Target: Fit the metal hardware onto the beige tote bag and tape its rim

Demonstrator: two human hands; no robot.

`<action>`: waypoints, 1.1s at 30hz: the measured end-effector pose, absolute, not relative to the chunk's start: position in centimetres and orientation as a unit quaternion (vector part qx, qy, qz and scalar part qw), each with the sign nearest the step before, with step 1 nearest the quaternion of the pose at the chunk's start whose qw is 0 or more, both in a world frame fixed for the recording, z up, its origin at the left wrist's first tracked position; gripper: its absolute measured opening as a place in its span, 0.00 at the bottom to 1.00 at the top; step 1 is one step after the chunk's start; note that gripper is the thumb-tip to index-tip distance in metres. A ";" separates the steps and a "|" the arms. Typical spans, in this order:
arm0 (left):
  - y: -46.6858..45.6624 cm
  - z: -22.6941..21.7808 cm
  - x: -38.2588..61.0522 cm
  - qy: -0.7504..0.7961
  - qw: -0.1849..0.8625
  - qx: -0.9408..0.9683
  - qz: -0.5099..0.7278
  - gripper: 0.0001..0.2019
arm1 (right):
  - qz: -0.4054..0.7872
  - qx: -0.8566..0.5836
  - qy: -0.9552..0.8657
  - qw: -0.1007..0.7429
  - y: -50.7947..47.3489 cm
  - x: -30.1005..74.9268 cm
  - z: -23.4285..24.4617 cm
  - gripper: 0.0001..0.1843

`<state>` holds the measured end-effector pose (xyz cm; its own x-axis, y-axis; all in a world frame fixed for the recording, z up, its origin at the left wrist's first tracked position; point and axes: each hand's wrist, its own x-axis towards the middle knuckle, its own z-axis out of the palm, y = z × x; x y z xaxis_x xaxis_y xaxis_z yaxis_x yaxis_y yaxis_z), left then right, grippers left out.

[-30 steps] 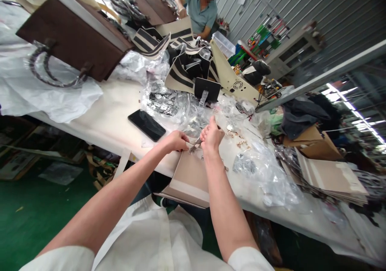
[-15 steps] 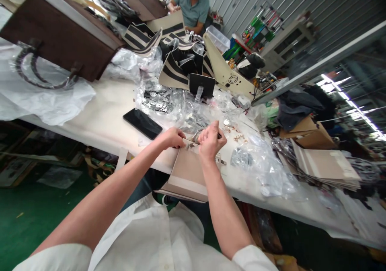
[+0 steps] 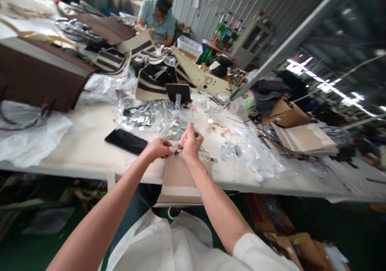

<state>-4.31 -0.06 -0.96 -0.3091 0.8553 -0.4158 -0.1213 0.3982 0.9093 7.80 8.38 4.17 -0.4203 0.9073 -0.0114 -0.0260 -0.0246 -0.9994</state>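
Observation:
A beige fabric bag (image 3: 180, 178) hangs over the near edge of the white table (image 3: 90, 150). My left hand (image 3: 159, 147) pinches the bag's top edge from the left, fingers closed. My right hand (image 3: 189, 141) is closed around a thin metal tool (image 3: 196, 134), its tip against the same top edge. A small metal fitting (image 3: 208, 157) lies at the bag's upper right corner. The two hands almost touch.
A black phone (image 3: 126, 141) lies left of my hands. Crumpled clear plastic bags (image 3: 250, 154) and small metal parts (image 3: 224, 132) spread across the table. Striped bag panels (image 3: 152, 84), brown bags (image 3: 36, 76) and stacked beige pieces (image 3: 304, 138) sit around. Another person (image 3: 158, 19) works at the far end.
My view has swung and tilted to the left. Both hands stay at the bag's top edge, and the right hand has closed tighter on the tool.

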 end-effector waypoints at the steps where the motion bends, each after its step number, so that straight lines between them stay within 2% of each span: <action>1: -0.2 -0.9 -4.4 0.651 0.510 0.287 0.484 0.16 | 0.628 -0.367 -0.552 0.407 9.9 8.4 4.9 0.43; 3: -0.3 -1.1 -4.6 0.645 0.494 0.301 0.500 0.19 | 0.648 -0.357 -0.514 0.434 13.8 10.8 6.6 0.43; 5: -0.3 -1.3 -4.8 0.640 0.490 0.315 0.500 0.22 | 0.622 -0.405 -0.521 0.420 18.1 14.4 8.0 0.42; 7: -0.2 -1.3 -4.9 0.641 0.494 0.323 0.491 0.24 | 0.555 -0.502 -0.551 0.369 22.0 18.1 8.5 0.39; 10: 0.0 -0.9 -4.9 0.656 0.497 0.323 0.469 0.24 | 0.512 -0.577 -0.561 0.301 26.0 21.6 7.2 0.34; 14: 0.0 -0.8 -4.7 0.666 0.491 0.318 0.462 0.24 | 0.459 -0.611 -0.593 0.253 28.1 22.4 4.2 0.26; 18: -0.4 -0.4 -4.1 0.678 0.470 0.301 0.479 0.20 | 0.369 -0.595 -0.657 0.279 28.4 22.6 3.4 0.12; 19: -0.4 -0.2 -3.9 0.682 0.466 0.296 0.480 0.19 | 0.345 -0.583 -0.673 0.297 28.0 22.8 3.4 0.11; 21: -0.5 0.0 -3.7 0.686 0.466 0.292 0.476 0.17 | 0.287 -0.536 -0.717 0.341 26.4 23.5 3.3 0.17; 24: -0.7 0.4 -3.7 0.684 0.474 0.304 0.464 0.16 | 0.214 -0.445 -0.786 0.371 21.4 25.4 2.5 0.22; 29: -0.6 0.8 -4.4 0.668 0.505 0.320 0.442 0.20 | 0.216 -0.469 -0.808 0.284 11.8 29.0 0.2 0.30; 33: -0.1 1.0 -4.6 0.680 0.509 0.303 0.432 0.23 | 0.294 -0.497 -0.777 0.250 9.6 29.5 -1.3 0.33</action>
<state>-4.56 -0.13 1.02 -0.2978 0.8518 -0.4309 -0.0286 0.4432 0.8960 29.54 9.61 -1.35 -0.3811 0.9195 0.0961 0.6251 0.3329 -0.7060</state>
